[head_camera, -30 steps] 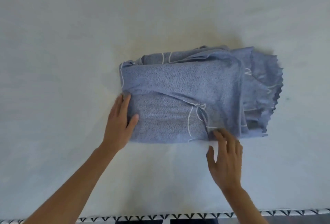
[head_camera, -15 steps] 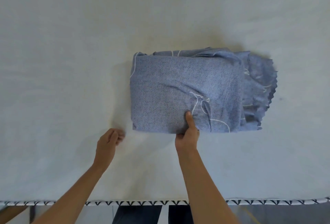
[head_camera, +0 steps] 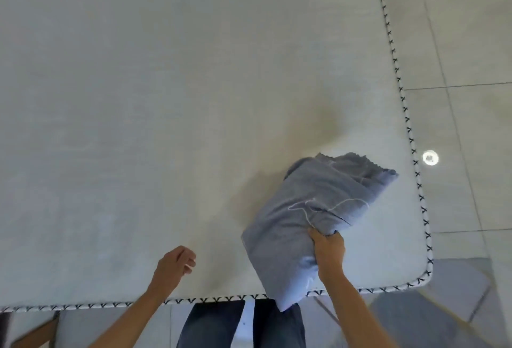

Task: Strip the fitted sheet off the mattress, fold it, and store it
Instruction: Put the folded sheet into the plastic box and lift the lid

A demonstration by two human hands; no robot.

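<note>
Bare mattress (head_camera: 166, 98) filled our view. Over its front right corner our right hand (head_camera: 328, 250) gripped the folded fitted sheet (head_camera: 304, 214) by one edge. It looked soft, light and droopy, so it wanted support underneath. Our left hand (head_camera: 174, 264) hung loosely curled, empty.

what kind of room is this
Likely a bedroom: a bare mattress with stitched piping, a folded sheet gripped in the right hand, and tiled floor beside it.
</note>
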